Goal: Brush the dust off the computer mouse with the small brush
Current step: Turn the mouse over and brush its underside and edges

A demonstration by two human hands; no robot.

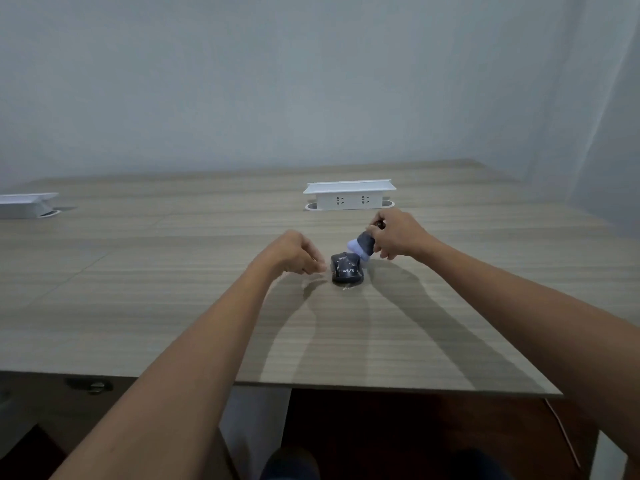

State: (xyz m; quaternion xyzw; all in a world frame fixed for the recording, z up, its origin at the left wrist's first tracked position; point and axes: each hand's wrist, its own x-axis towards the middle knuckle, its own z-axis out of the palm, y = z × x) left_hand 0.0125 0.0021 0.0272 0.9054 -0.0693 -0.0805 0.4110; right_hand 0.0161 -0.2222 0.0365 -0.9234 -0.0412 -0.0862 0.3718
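On the table (pixel 173 306), the left hand (pixel 294 252) sits at nine o'clock of the mouse (pixel 346 270), fingers curled, tips at its side; whether they touch is unclear. At the mouse's one o'clock, the right hand (pixel 398 233) grips the brush (pixel 363 244), bristles just above it.

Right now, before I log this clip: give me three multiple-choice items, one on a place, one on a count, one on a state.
1. Where is the small brush?
A. flat on the table
B. over the mouse's far end
C. beside the left hand

2. How many white socket boxes stand on the table?
A. one
B. two
C. four

3. What is the right hand doing?
A. gripping the brush
B. lying flat
C. holding the mouse

Key: B, bristles hang above the mouse; B, one box centre, another far left; A, fingers wrap the handle.
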